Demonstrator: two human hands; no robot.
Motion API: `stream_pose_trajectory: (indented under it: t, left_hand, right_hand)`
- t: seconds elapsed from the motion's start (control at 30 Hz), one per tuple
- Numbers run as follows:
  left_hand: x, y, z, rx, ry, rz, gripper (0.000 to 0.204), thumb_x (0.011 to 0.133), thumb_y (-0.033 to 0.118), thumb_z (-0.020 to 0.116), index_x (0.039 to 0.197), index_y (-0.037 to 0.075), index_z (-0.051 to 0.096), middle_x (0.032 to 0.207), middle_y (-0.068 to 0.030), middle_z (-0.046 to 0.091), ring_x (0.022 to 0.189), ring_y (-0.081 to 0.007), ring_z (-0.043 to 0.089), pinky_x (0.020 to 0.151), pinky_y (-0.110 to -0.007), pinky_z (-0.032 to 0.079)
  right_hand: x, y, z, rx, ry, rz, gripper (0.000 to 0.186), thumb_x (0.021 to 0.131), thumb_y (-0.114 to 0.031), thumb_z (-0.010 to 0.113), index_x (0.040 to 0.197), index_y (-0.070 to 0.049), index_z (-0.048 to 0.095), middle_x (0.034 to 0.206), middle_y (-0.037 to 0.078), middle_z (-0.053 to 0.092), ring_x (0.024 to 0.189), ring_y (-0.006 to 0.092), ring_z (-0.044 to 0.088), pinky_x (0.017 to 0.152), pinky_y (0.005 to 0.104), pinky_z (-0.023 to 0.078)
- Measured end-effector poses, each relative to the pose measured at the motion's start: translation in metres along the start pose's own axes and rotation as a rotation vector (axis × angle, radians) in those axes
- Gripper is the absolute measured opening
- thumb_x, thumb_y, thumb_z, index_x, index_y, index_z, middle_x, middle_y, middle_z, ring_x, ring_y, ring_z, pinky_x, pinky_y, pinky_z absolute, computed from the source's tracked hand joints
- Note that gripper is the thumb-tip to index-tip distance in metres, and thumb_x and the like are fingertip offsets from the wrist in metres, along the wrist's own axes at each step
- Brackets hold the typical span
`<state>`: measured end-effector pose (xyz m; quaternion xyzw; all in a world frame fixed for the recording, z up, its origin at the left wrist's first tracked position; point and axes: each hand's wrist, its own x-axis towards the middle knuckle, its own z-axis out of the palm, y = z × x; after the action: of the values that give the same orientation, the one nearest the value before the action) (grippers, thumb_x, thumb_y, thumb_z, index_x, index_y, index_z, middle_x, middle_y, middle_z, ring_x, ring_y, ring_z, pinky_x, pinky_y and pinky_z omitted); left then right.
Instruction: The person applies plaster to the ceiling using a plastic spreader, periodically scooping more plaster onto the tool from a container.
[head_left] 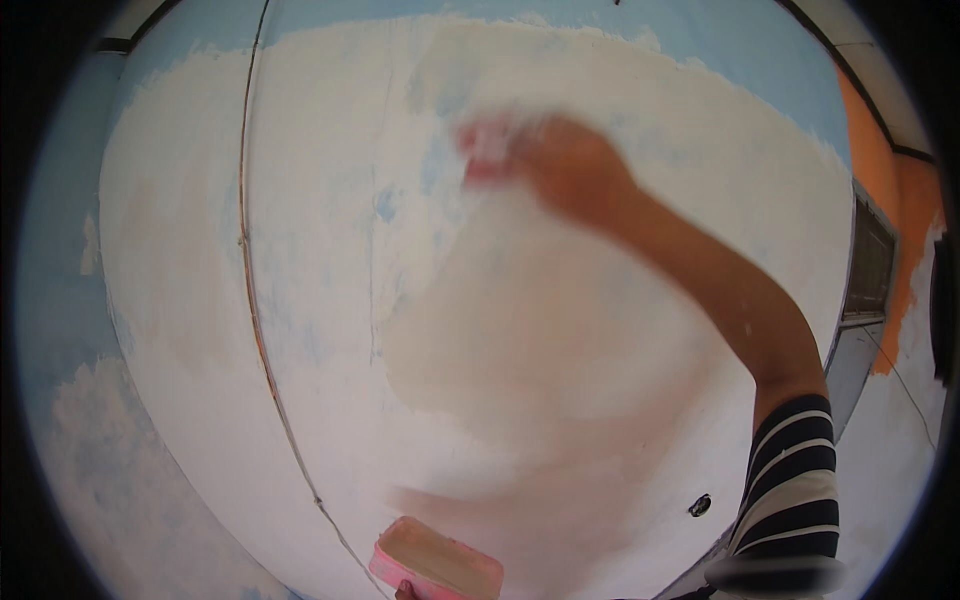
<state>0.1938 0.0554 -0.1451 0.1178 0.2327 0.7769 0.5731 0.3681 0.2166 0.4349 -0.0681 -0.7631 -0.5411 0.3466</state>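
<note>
High on the wall (pixel 300 300), my right hand (pixel 580 165) is closed on a red and white thing (pixel 487 150). Motion smears both, so its kind cannot be made out. It is against or just in front of pale, patchy coating with blue showing through. My left hand (pixel 404 590) shows only fingertips at the lower edge, on the side of a pink tub (pixel 490 574). The tub is rectangular and tilted, with beige matter in it. The rest of that hand is out of the picture.
A cable (pixel 244 200) runs down the wall left of centre. A small dark hole (pixel 700 505) sits low on the right. Farther right is a dark framed opening (pixel 870 258) beside an orange wall strip (pixel 905 250). Blue paint (pixel 480 8) borders the coating above.
</note>
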Motion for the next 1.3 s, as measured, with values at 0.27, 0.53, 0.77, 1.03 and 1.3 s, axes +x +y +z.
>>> stream_pose_trajectory:
  t: [0.27,0.53,0.77,1.03,1.3]
  left_hand:
    - [-0.001,0.000,0.007,-0.029,0.020,-0.050,0.094,0.080,0.065,0.055,0.152,0.012,0.027,0.147,-0.0164,0.042,0.132,-0.0407,0.044,0.105,-0.058,0.042]
    - [0.001,-0.006,-0.009,-0.041,0.024,-0.015,0.096,0.078,0.065,0.056,0.152,0.012,0.026,0.147,-0.0160,0.042,0.132,-0.0398,0.043,0.106,-0.057,0.041]
    - [-0.006,0.012,0.016,-0.037,-0.017,-0.002,0.096,0.077,0.064,0.058,0.151,0.010,0.028,0.145,-0.0164,0.043,0.131,-0.0390,0.044,0.106,-0.056,0.042]
    - [-0.003,-0.003,0.010,-0.068,-0.033,0.047,0.096,0.078,0.064,0.057,0.151,0.008,0.029,0.143,-0.0172,0.046,0.130,-0.0395,0.046,0.105,-0.056,0.042]
    - [0.010,-0.011,-0.008,-0.049,0.030,0.014,0.093,0.080,0.064,0.054,0.152,0.011,0.028,0.145,-0.0162,0.044,0.130,-0.0392,0.045,0.104,-0.057,0.042]
  right_hand:
    - [0.045,0.058,-0.023,-0.381,0.147,0.228,0.031,0.087,-0.008,0.066,0.117,-0.014,0.069,0.121,0.004,0.068,0.104,0.0285,0.066,0.096,0.0382,0.051]
    - [0.005,-0.079,-0.010,-0.094,-0.036,-0.248,0.023,0.090,-0.013,0.058,0.106,-0.023,0.071,0.121,-0.004,0.068,0.100,0.0184,0.067,0.091,0.0369,0.051]
    - [0.052,0.041,0.007,-0.607,0.002,0.181,0.027,0.094,-0.010,0.056,0.119,-0.011,0.065,0.125,0.009,0.065,0.109,0.0265,0.063,0.097,0.0407,0.050]
    - [0.045,-0.020,-0.006,-0.133,0.223,-0.090,0.033,0.094,-0.008,0.052,0.119,-0.020,0.068,0.119,0.004,0.069,0.107,0.0231,0.064,0.095,0.0395,0.049]
    - [0.022,-0.053,0.038,-0.191,-0.146,-0.083,0.037,0.092,-0.006,0.051,0.127,0.006,0.056,0.122,0.025,0.064,0.116,0.0323,0.061,0.099,0.0424,0.048]
